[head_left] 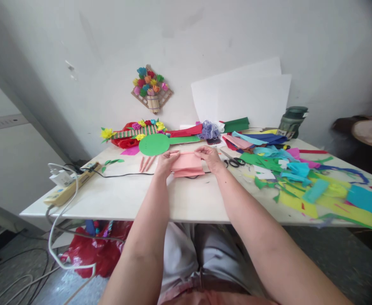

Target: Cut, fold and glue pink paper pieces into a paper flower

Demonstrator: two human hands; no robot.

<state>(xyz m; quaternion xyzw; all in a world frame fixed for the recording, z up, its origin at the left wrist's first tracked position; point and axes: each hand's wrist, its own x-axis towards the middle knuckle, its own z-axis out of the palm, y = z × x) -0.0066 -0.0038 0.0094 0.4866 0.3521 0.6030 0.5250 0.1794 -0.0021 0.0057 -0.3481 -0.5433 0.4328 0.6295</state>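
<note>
A piece of pink crepe paper point(187, 164) hangs between my two hands above the middle of the white table. My left hand point(167, 162) pinches its upper left corner, and my right hand point(208, 156) pinches the upper right one. Along the top edge, between the fingertips, the paper looks rolled or folded over. Its lower end has a crease and reaches the table. Left of my left hand lie several thin pink rolls point(147, 163). Black-handled scissors point(235, 162) rest just right of my right hand.
Cut crepe paper scraps point(300, 182) cover the table's right side. A green card disc point(154, 145) and paper flowers point(141, 124) lie at the back left. A power strip point(73, 186) with cables sits on the left; a black cable crosses the table. A dark green bottle point(293, 120) stands at the back right.
</note>
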